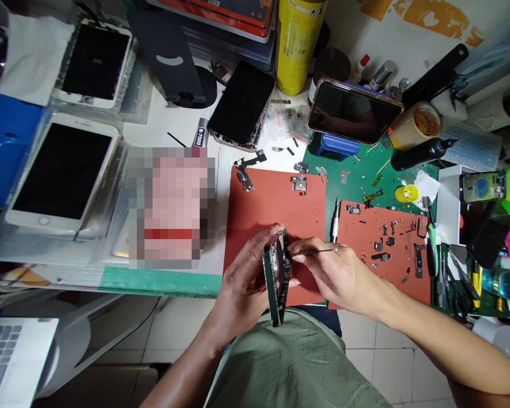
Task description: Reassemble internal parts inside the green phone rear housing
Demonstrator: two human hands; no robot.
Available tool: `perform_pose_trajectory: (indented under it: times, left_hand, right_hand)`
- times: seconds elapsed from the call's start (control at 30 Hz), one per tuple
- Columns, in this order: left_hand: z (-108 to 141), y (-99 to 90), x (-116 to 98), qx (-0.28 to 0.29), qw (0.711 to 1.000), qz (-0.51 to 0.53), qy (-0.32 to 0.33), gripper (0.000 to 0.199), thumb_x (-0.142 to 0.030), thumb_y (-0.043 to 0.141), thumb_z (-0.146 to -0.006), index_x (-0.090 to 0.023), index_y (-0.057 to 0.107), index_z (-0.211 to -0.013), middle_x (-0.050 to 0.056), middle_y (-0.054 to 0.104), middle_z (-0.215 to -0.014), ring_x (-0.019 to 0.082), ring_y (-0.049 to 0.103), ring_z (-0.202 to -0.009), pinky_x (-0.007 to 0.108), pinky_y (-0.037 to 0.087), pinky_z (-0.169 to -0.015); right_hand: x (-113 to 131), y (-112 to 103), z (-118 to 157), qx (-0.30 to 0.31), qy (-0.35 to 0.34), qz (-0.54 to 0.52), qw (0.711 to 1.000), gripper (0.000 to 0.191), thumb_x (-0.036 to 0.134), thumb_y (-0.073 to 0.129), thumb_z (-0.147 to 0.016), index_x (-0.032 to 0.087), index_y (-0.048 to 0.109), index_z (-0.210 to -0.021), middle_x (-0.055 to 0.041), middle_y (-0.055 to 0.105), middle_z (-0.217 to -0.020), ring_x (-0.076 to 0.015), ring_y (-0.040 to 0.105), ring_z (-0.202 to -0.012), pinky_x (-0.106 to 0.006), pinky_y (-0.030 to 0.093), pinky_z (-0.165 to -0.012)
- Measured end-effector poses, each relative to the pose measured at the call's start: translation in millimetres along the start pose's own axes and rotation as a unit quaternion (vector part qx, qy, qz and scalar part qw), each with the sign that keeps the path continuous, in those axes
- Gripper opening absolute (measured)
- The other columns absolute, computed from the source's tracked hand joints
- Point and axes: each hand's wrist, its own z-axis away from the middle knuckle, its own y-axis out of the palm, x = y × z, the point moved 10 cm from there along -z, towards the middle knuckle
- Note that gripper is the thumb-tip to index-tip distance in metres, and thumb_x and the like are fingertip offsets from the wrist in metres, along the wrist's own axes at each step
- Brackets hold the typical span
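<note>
While the opened smartphone, tilted just below frame centre, is grasped by the left hand, the right hand pinches a slim metal tool beside its exposed components, where a slip could scratch or scatter them over the red mat.

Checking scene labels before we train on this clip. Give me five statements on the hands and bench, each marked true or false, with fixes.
1. The left hand holds an opened phone. True.
2. The right hand is empty. False: it holds a thin tool.
3. The yellow can lies on its side. False: it stands upright at the back.
4. Small parts are scattered on the right red mat. True.
5. The laptop keyboard is at the picture's upper right. False: it is at the lower left.
</note>
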Motion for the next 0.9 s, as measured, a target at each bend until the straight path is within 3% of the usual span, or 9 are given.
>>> perform_pose_trajectory:
  times: [0.23, 0.5, 0.9]
  left_hand:
    - [-1.5, -1.3, -6.9, -0.005, 0.999, -0.026, 0.037, 0.089, -0.019, 0.087, -0.092, -0.04, 0.045, -0.168, 0.009, 0.062, -0.162, 0.031, 0.062, -0.149, 0.045, 0.063, -0.115]
    - [-1.4, -4.1, -7.6, -0.022, 0.999, -0.023, 0.015, 0.077, -0.017, 0.077, -0.098, -0.038, 0.049, -0.166, 0.009, 0.064, -0.16, 0.032, 0.065, -0.145, 0.046, 0.066, -0.111]
    - [-0.2, 0.6, 2.2, 0.001, 1.0, -0.017, 0.0, 0.085, -0.026, 0.087, -0.093, -0.037, 0.046, -0.167, 0.009, 0.06, -0.165, 0.033, 0.058, -0.152, 0.048, 0.057, -0.121]
  right_hand:
    - [3.4, 8.4, -0.8, 0.051, 0.003, 0.023, 0.998, 0.019, 0.014, 0.042, -0.111, 0.018, 0.056, -0.124, -0.0136, 0.079, -0.105, -0.0239, 0.08, -0.091, -0.039, 0.069, -0.078]
    - [14.9, 15.1, -9.6, 0.106, 0.017, 0.1, 0.989, 0.013, 0.01, 0.047, -0.106, 0.019, 0.057, -0.103, -0.0087, 0.072, -0.089, -0.0178, 0.066, -0.07, -0.031, 0.052, -0.061]
    - [-23.8, -1.2, -10.9, -0.002, 0.116, -0.077, 0.99, 0.019, 0.024, 0.051, -0.111, 0.021, 0.064, -0.098, -0.0054, 0.078, -0.091, -0.0162, 0.072, -0.071, -0.03, 0.055, -0.065]
